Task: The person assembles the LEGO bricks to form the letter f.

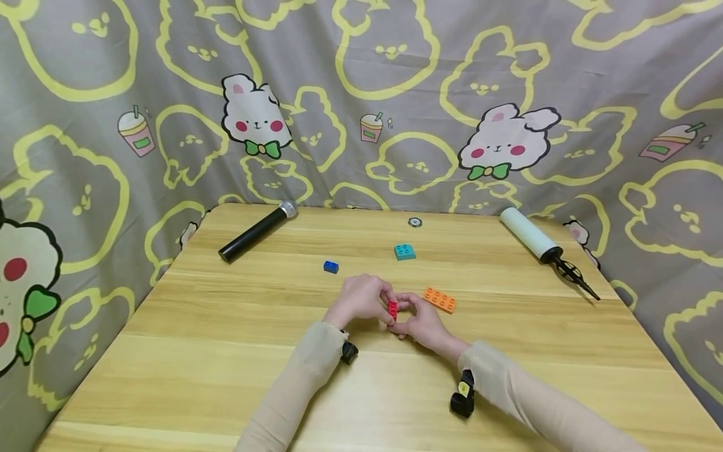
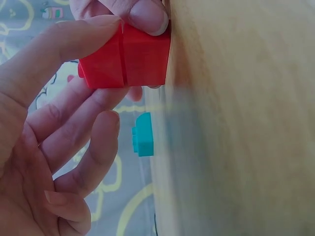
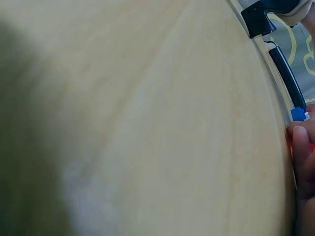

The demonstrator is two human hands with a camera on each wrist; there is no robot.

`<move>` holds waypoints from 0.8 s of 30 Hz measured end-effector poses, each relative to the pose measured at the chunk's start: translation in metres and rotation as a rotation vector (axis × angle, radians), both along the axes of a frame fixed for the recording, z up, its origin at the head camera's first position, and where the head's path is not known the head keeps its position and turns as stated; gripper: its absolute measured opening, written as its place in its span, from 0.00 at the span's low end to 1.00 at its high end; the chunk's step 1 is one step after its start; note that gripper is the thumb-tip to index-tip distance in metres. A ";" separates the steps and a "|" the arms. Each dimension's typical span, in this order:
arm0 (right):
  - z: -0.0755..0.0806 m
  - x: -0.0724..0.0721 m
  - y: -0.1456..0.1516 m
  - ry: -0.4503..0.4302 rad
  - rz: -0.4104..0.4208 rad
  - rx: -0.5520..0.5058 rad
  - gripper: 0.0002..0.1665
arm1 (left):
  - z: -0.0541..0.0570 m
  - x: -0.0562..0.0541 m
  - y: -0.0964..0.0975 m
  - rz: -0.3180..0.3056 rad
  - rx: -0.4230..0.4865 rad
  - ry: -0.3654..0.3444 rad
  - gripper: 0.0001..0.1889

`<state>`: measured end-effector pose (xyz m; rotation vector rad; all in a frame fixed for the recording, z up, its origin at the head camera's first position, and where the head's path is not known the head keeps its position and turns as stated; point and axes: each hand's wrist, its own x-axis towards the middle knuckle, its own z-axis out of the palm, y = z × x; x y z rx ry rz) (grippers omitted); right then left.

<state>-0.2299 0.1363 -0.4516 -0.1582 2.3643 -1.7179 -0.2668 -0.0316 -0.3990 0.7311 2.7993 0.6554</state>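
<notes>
Two red toy bricks (image 2: 123, 59), joined with a seam between them, stand at the table in both hands. My left hand (image 1: 364, 298) pinches the stud-side brick between thumb and fingers, its other fingers loosely bent in the left wrist view. From the other side my right hand (image 1: 423, 323) pinches the lower brick; its thumb (image 2: 147, 17) shows over the red face. An orange brick (image 1: 439, 300) lies just beyond the right hand. Farther back are a blue brick (image 1: 331, 267) and a teal brick (image 1: 404, 252). The right wrist view catches only part of the right hand (image 3: 305, 162).
A black microphone (image 1: 254, 232) lies at the table's back left. At the back right is a white cylinder (image 1: 528, 231) with a black pointed end. A small round disc (image 1: 415, 221) sits by the far edge, before a patterned curtain (image 1: 316, 56).
</notes>
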 end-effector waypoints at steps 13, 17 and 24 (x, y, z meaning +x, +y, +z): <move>-0.003 0.000 0.000 0.005 0.000 0.034 0.36 | 0.002 0.005 0.004 0.058 -0.025 -0.009 0.13; -0.003 0.002 0.000 0.014 0.000 0.052 0.36 | -0.002 0.006 0.004 0.035 -0.023 -0.012 0.14; -0.004 0.002 0.000 0.025 -0.005 0.014 0.37 | -0.007 0.003 0.001 0.023 0.010 -0.009 0.18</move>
